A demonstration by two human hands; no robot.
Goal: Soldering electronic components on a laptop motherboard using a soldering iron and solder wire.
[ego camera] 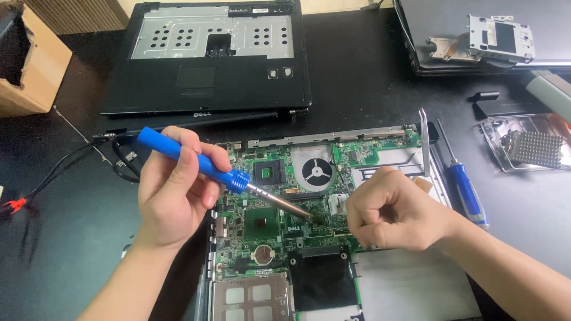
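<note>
My left hand (172,190) grips a blue-handled soldering iron (196,163) like a pen, its metal tip slanting down to the green laptop motherboard (270,223) near a square chip. My right hand (395,211) is closed in a fist just right of the tip and pinches a thin wire (330,227) that reaches toward the iron's tip. The board sits in an opened laptop base with a round fan (317,172) behind the tip and a coin cell (262,254) nearer me.
A black laptop top cover (208,89) with the keyboard removed lies at the back. A cardboard box (33,59) stands far left, black cables (119,157) at left. A blue screwdriver (467,190), a clear tray with a heatsink (532,145) and metal brackets (496,37) lie at right.
</note>
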